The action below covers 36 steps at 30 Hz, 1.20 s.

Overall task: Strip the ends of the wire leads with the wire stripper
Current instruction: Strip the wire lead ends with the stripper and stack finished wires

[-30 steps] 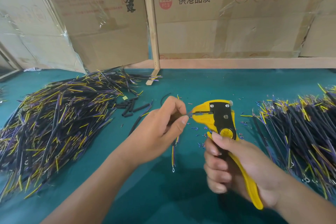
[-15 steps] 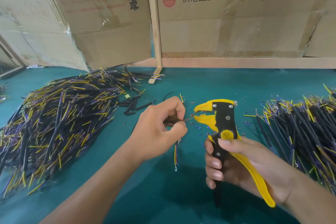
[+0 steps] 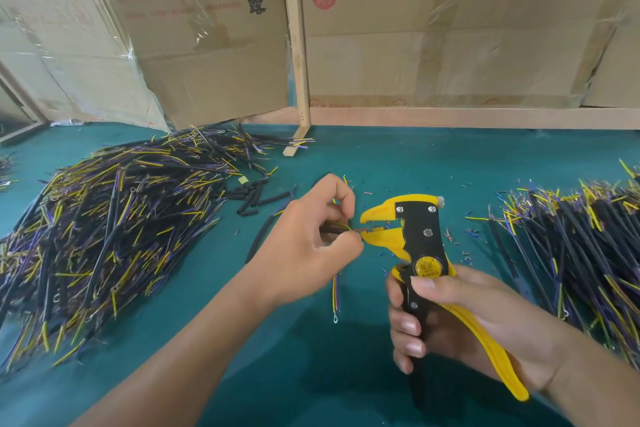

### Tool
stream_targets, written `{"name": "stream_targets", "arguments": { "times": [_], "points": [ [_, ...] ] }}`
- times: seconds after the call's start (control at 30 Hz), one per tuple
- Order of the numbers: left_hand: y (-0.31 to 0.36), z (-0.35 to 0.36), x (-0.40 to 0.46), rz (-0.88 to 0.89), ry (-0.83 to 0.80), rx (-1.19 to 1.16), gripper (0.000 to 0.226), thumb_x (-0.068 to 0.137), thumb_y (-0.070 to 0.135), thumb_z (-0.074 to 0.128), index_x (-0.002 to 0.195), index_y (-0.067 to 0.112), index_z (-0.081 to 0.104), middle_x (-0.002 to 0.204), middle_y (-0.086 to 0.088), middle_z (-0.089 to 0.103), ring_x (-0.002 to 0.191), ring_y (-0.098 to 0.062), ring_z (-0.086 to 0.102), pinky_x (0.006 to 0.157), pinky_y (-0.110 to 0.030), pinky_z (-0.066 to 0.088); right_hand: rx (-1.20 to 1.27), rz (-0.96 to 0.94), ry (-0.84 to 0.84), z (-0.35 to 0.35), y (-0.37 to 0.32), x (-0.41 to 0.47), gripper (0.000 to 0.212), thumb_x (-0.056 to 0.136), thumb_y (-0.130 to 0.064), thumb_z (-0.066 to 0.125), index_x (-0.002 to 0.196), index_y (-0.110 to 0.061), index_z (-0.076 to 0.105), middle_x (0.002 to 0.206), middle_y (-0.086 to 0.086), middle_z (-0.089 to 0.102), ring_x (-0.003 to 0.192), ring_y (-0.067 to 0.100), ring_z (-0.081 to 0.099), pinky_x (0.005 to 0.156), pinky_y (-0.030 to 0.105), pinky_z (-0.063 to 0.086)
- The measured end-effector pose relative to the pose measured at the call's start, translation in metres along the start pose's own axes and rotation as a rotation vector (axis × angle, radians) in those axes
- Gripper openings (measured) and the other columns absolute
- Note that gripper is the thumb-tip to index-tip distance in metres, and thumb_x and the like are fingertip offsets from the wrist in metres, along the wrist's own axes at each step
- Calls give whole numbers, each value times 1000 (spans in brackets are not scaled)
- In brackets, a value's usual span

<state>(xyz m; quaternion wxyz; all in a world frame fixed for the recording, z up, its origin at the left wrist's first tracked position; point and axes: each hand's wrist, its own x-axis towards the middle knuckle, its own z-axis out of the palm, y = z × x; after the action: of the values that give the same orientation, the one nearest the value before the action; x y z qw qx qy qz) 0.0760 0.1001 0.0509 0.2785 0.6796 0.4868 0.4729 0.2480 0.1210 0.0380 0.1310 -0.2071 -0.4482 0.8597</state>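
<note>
Pinched between thumb and forefinger of the left hand (image 3: pixel 304 243): one thin multi-coloured wire lead (image 3: pixel 336 291), near end poking rightward, far end dangling below the palm with a small ring terminal. Curled round the black and yellow handles of the yellow-and-black automatic wire stripper (image 3: pixel 415 246): the right hand (image 3: pixel 460 319), thumb laid just under the round yellow badge. Stripper mouth parted, pointing left, level with the lead tip. Tip lying at the mouth, seemingly just entering; how deep, not clear. Long axis of the lead roughly horizontal, in line with the mouth, so probably only a short push rightward, then a squeeze.

Spread on the teal work mat (image 3: pixel 433 163): a large heap of black, yellow and purple leads (image 3: pixel 114 229) well to the left, a second heap (image 3: pixel 571 246) to the right, short black sleeving pieces (image 3: pixel 259 198) and insulation snippets between.

Behind, taped brown cardboard cartons (image 3: pixel 450 28), printed "供港品质", "360 PCS" in a red circle, and "天露". Badge lettering on the stripper too small to read.
</note>
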Motion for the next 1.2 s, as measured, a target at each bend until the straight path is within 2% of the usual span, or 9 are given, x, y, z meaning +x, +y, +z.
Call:
{"name": "stream_targets", "arguments": {
  "times": [0.07,0.13,0.27,0.37,0.57,0.8,1.03,1.13,1.2],
  "points": [
    [0,0,0,-9,-7,5,18,80,7,52,93,10,40,59,0,40,51,-12,29,51,-19,28,-54,-107,-133,-27,0,-32,31,85,-28,78,95,-4,61,76,15,49,66,30,50,72,49,47],
    [0,0,0,-18,-16,13,18,80,8,51,93,11,40,59,0,40,52,-13,29,51,-20,28,-28,-63,-27,-32,-5,-36,29,85,-27,76,92,-4,62,74,15,48,65,30,49,71,48,48],
    [0,0,0,-37,-42,17,16,81,7,49,94,10,40,60,-2,41,52,-11,31,51,-19,29,-40,-71,-17,-34,2,-31,26,86,-27,72,87,-3,61,70,14,45,61,28,47,67,46,48],
    [1,-1,0,-53,-51,50,15,81,10,48,94,10,40,63,-13,45,52,-10,35,52,-19,30,-56,-50,4,-32,-1,-32,28,85,-29,73,83,-4,61,68,13,44,58,27,46,64,45,48],
    [0,-1,1,-82,-76,108,15,80,16,45,94,20,41,73,-22,52,61,-19,36,57,-37,31,-91,-39,26,-34,1,-32,31,86,-33,72,80,-5,60,66,11,42,56,25,43,61,42,47],
    [-1,-1,0,-79,-80,102,14,80,17,45,92,23,40,72,-21,51,60,-19,36,57,-36,30,-73,-48,48,-31,4,-31,40,85,-42,73,73,-8,54,62,8,36,51,22,37,55,37,42],
    [-2,-3,0,-65,-121,96,15,81,17,45,95,19,40,75,-24,53,60,-18,36,57,-29,31,-66,-109,204,-26,6,-29,52,76,-55,73,64,-13,45,52,0,26,37,12,24,41,19,30],
    [-3,-3,0,-61,-117,98,16,82,14,45,96,19,40,73,-19,52,62,-20,37,58,-31,33,-13,-142,139,-26,8,-26,49,76,-52,79,70,-10,52,57,5,34,42,17,33,44,28,38],
    [-5,-4,1,-48,-114,112,16,82,10,45,96,16,40,69,-13,46,60,-18,35,56,-27,32,65,-190,72,-30,9,-24,47,75,-46,84,84,-5,64,68,12,46,57,26,48,61,42,51]
  ]
}}
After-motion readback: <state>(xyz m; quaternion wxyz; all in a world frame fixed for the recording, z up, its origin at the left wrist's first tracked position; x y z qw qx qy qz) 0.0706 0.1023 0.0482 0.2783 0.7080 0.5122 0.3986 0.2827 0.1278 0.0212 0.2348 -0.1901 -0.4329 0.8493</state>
